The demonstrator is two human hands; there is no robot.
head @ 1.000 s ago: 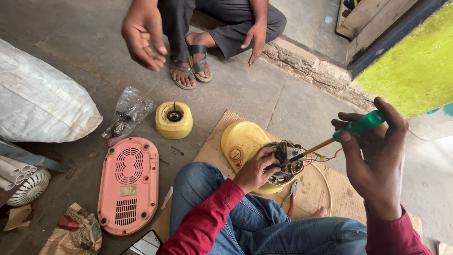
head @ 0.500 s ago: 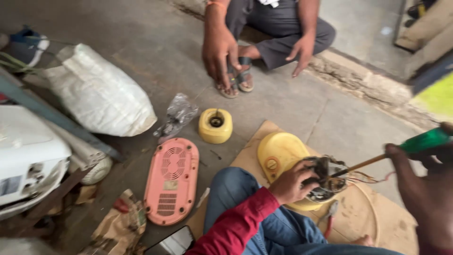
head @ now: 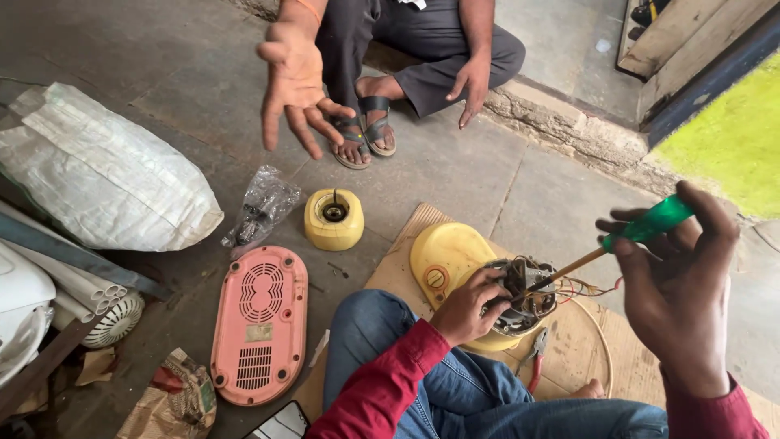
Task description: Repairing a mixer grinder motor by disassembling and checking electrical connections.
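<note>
While the view had swung back from the clutter at the left, the right hand (head: 678, 293) stayed clamped on the green-handled screwdriver (head: 646, 225), its tip in the wired motor (head: 524, 297) on the yellow plastic housing (head: 447, 256), which the left hand (head: 471, 305) gripped.

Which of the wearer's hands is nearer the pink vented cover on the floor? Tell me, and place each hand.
Left. The left hand grips the motor just right of the pink cover; the right hand is raised much farther right, holding a green-handled screwdriver.
</note>
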